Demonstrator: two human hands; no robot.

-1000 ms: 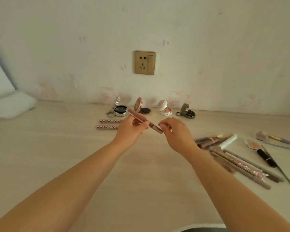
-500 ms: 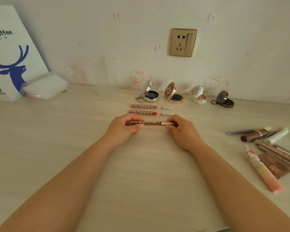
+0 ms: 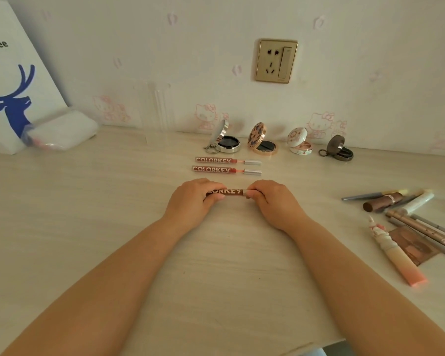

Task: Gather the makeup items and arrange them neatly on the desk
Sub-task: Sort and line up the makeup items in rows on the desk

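A brown lip gloss tube lies level between both hands at the desk's middle. My left hand pinches its left end and my right hand pinches its silver cap end. Just beyond it, two matching lip gloss tubes lie parallel in a row. Behind them, several open round compacts line the wall: silver, gold, white floral and dark grey.
At the right lies a loose heap of pencils and tubes, a pink-tipped tube and a brown palette. A white bag with a blue deer and a wrapped white pack stand far left. A wall socket is above.
The tube went from tilted in the air to level and low, just in front of the two laid tubes. The view has swung left and down.
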